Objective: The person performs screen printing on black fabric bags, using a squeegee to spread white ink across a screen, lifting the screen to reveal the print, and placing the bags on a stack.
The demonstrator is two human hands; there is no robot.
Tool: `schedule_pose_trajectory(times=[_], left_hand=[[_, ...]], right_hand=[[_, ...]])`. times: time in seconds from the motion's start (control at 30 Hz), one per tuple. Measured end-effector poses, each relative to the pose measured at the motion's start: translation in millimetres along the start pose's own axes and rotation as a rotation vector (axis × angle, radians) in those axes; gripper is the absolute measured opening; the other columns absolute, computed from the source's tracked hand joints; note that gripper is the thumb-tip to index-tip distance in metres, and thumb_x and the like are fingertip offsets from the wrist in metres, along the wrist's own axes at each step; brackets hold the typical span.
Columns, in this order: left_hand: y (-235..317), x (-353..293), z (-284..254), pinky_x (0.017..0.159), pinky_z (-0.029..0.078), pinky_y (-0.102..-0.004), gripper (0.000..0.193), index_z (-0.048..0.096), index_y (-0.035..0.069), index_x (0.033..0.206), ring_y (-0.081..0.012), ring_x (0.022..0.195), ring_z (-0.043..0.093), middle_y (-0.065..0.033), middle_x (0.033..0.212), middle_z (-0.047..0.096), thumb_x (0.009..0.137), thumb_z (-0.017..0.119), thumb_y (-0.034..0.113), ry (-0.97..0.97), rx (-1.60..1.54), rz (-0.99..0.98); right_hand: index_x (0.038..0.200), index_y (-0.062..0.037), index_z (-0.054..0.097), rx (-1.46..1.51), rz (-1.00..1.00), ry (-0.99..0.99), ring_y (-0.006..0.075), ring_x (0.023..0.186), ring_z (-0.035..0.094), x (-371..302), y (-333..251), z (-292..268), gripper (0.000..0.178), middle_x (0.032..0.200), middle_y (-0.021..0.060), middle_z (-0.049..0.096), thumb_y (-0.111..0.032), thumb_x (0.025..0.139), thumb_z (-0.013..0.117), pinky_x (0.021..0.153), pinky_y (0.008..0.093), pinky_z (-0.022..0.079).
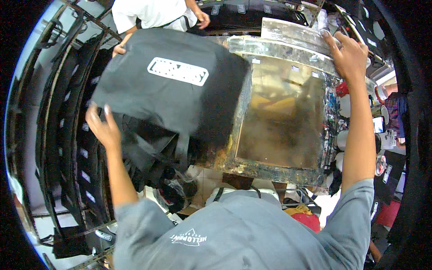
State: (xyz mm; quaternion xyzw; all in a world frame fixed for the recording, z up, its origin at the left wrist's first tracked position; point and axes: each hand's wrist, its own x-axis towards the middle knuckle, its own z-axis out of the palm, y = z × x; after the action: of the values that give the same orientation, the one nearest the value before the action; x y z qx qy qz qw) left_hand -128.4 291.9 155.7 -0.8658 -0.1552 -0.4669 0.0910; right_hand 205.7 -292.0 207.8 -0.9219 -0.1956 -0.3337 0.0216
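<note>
A black fabric bag (130, 92) with a white printed label is spread at the left, partly blurred. My left hand (104, 128) is at its lower left corner, thumb and fingers apart, fingertips against the fabric edge. Another person's hand (119, 48) grips the bag's far left edge. At the upper right, my right hand (350, 56) is closed on the right end of a long, ink-stained squeegee (290, 32). The squeegee lies along the far bar of a screen printing frame (330, 121), whose mesh (281, 130) looks amber and see-through.
Racks hung with printed black pieces (67, 121) stand along the left. Across from me is a person in a white shirt (150, 13). Jars, a phone (379, 124) and other clutter crowd the right side. More black fabric (153, 148) hangs below the bag.
</note>
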Motion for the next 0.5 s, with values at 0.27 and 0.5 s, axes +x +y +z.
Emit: schedule_pose_trajectory(times=[0.27,0.5], left_hand=[[167,-135,-44,0.1,0.05,-0.0491,0.054,0.066,0.001,0.125,-0.0391,0.112,0.064,-0.0196,0.124,0.066,0.083,0.084,0.03,-0.579,-0.286,0.072],[106,-126,36,0.078,0.06,-0.0438,0.041,0.059,-0.001,0.132,-0.0332,0.098,0.072,-0.0164,0.111,0.067,0.099,0.062,0.022,-1.048,0.169,0.102]], right_hand=[[0.111,-0.0071,0.075,0.062,-0.002,-0.125,0.0385,0.093,0.07,12,-4,-7,0.075,0.09,0.0185,0.073,-0.073,0.098,0.041,0.093,0.0527,0.041],[0.115,-0.0141,0.075,0.024,-0.085,0.03,0.0342,0.093,0.069,9,-4,4,0.055,0.092,0.014,0.073,-0.06,0.101,0.05,0.088,0.048,0.041]])
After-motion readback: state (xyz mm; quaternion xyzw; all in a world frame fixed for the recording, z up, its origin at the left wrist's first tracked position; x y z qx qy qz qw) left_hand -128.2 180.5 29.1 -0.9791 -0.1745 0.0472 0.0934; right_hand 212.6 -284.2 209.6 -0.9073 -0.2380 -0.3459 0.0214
